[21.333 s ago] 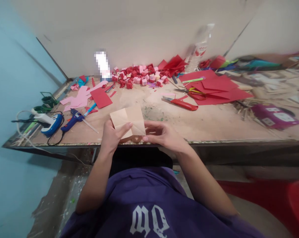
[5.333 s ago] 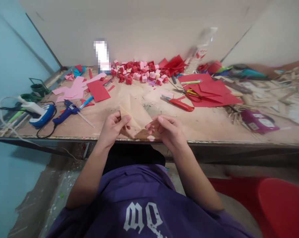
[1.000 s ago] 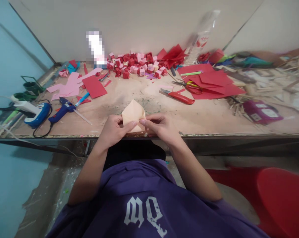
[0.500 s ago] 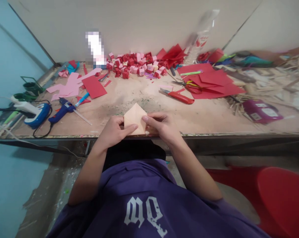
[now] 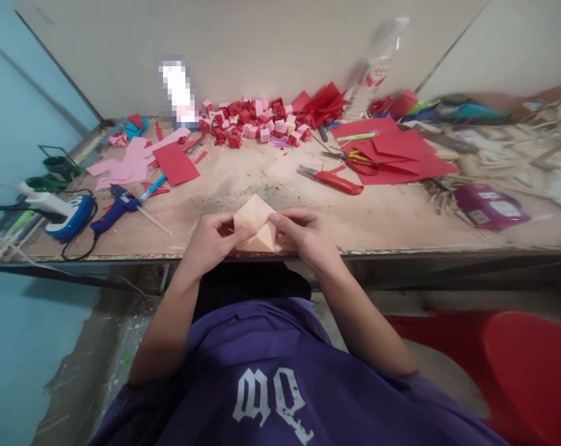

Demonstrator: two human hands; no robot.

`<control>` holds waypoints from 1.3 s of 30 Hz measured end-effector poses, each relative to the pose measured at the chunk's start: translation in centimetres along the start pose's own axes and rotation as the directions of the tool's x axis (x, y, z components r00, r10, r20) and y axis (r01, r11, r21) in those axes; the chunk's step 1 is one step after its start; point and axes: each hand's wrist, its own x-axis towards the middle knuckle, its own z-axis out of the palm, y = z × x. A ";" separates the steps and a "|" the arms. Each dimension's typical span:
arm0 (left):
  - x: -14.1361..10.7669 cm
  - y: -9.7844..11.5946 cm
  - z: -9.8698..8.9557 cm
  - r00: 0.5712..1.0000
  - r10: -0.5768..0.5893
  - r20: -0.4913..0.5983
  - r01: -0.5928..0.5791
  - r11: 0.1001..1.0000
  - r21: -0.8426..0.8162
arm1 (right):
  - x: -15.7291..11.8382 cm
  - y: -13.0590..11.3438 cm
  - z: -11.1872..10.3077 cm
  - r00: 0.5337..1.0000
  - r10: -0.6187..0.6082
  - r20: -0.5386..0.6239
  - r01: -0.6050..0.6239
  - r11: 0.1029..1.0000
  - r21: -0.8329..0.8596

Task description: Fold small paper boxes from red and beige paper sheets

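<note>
A cream-coloured piece of folded paper [image 5: 256,214] is held at the table's front edge, with a pointed top and creases across its lower part. My left hand [image 5: 214,238] pinches its left side, the thumb lying over the front face. On the opposite side my right hand [image 5: 303,232] grips the paper between thumb and fingers. Most of my fingers are hidden behind the sheet. Beyond the paper, small dark green scraps [image 5: 266,196] are scattered on the wooden tabletop [image 5: 206,198].
Many small red and pink paper cubes [image 5: 256,121] lie along the back wall. To the left are a blue glue gun [image 5: 122,204], a power strip [image 5: 70,217] and pink paper [image 5: 126,164]. On the right are a red-handled cutter [image 5: 338,183], scissors [image 5: 361,162], red sheets [image 5: 410,155] and a purple box [image 5: 491,207].
The lower part of the paper has opened into a triangular crease between my hands. My left thumb has shifted slightly up and left; my right hand stays nearly in place.
</note>
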 end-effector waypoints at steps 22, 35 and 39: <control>-0.1 -0.1 0.3 0.966 0.051 -0.252 -0.040 0.998 0.052 | 0.1 0.2 0.2 0.992 0.124 -0.008 -0.123 0.988 0.090; 0.0 0.0 0.0 0.979 0.062 -0.196 -0.078 0.995 -0.070 | 0.2 0.8 -0.2 0.994 0.106 0.024 -0.108 0.982 0.153; 0.1 0.0 0.0 0.978 0.052 -0.200 -0.072 0.993 -0.096 | 0.2 0.7 -0.2 0.994 0.109 0.017 -0.110 0.985 0.129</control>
